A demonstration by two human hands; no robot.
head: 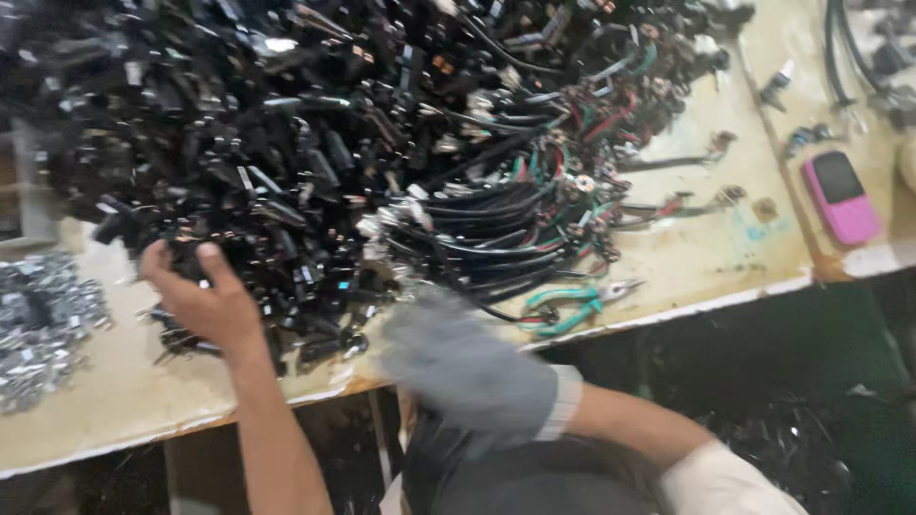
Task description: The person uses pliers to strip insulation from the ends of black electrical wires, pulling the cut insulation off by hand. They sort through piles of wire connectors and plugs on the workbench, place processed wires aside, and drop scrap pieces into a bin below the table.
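Note:
A big heap of black cables and plugs [315, 143] covers most of the worn bench [706, 257]. My bare left hand [200, 296] reaches into the heap's near left edge, with thumb and fingers closed around a black plug piece [181, 256]. My right hand [458, 358], in a grey glove, is blurred at the bench's front edge, just below a bundle of black cables with red and green wire ends [496, 238]. Whether the right hand holds anything is unclear.
Green-handled pliers [572, 305] lie near the front edge, right of the gloved hand. A pile of small silver metal parts [43, 324] sits at the far left. A pink phone [840, 195] rests on a second surface at right. Loose wires lie beside the heap.

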